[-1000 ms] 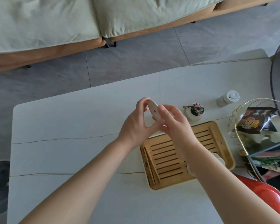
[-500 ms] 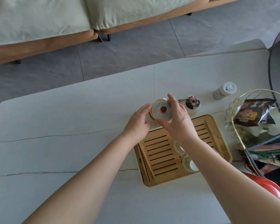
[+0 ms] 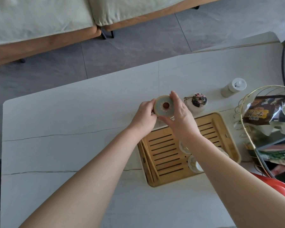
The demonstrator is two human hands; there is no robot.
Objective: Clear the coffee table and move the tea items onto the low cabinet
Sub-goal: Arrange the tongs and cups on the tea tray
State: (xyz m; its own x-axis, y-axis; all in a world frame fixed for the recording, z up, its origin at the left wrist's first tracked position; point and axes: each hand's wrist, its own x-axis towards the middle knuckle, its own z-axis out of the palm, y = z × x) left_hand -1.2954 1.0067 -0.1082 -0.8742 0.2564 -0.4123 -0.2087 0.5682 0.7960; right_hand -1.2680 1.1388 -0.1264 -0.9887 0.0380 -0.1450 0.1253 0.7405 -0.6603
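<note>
Between the two hands, just past the far edge of the bamboo tea tray (image 3: 169,150), sat a round lid (image 3: 164,107) with a brown dot in its middle. The left hand (image 3: 144,116) had its fingers (image 3: 149,104) curled on the lid's left rim, and what lay under the lid was hidden. The right hand (image 3: 179,116) pinched the same lid from the other side, with one finger on the far rim and the thumb on the near rim. Both hands were low over the pale bench (image 3: 72,129), which had thin dark lines running across it. Just to the right of the right hand's fingers stood a small white jar with a flowery cloth top (image 3: 198,102). Farther right and a bit farther away stood a little white bottle (image 3: 233,87). Near the right wrist, small white cups (image 3: 193,163) sat on the tray's slats, partly hidden by the arm. Well to the right of the fingers was a gold wire basket (image 3: 243,112) with a dark snack bag (image 3: 263,111) in it. Close to the person, at the right edge, a red round thing (image 3: 276,186) peeked in, and I could not tell what it was. Far past the fingers, across the grey floor (image 3: 138,46), was a sofa with pale green cushions (image 3: 39,17).
</note>
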